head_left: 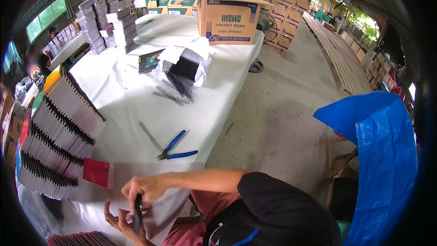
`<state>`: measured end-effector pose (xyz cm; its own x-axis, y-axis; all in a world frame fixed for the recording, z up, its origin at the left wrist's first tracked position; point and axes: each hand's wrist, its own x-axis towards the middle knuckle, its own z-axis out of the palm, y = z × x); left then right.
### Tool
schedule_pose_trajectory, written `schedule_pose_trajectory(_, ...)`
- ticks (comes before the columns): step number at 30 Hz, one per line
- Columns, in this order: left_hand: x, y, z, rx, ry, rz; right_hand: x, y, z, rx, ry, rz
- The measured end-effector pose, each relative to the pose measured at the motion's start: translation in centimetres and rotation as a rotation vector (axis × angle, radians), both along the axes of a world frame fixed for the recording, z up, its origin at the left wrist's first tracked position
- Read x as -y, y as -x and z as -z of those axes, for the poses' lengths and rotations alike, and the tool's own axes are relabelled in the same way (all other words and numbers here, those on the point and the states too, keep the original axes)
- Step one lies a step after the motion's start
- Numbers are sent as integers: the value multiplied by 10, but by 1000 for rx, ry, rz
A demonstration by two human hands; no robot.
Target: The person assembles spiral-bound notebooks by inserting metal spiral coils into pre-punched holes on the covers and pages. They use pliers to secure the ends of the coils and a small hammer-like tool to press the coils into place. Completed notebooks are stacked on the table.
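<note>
A narrow dark pad (137,209), seen nearly edge-on, is held upright between my hands at the table's near edge. My right hand (144,187) is closed at its top, and a wire spiral coil (168,198) sticks out to the right from beside it. From below, my left hand (125,222) steadies the pad, its forefinger and middle finger curled and apart. Just beyond lies a small red notepad (99,173). Blue-handled cutting pliers (175,148) rest open on the white table (123,109), their jaws at the end of a loose coil (151,135).
Rows of stacked spiral notepads (59,136) line the left side. Farther back are black coils in white wrapping (184,66), a dark notebook (149,60), paper stacks (120,27) and an open carton (230,20). A blue tarp (384,155) hangs at right. Another person (45,59) is at far left.
</note>
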<state>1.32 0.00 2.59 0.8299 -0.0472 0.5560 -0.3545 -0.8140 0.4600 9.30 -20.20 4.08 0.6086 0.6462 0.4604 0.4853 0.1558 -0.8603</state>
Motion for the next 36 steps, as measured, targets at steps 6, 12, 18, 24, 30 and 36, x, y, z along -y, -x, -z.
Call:
schedule_pose_trajectory(6,-7,1,0,-30,35,-49,-9,18,-36,83,-133,-168)
schedule_pose_trajectory(12,0,0,-7,99,70,-95,-11,8,-14,-134,-157,-66)
schedule_pose_trajectory(18,3,-3,4,41,350,-24,-18,7,-20,-151,-235,-133)
schedule_pose_trajectory(24,-7,-11,27,51,470,-5,-28,-10,-2,19,-26,13)
schedule_pose_trajectory(30,18,7,-11,-166,692,-13,-29,-12,-7,-76,-110,-32)
schedule_pose_trajectory(36,29,16,-35,-276,603,-69,-41,-19,3,75,24,42)
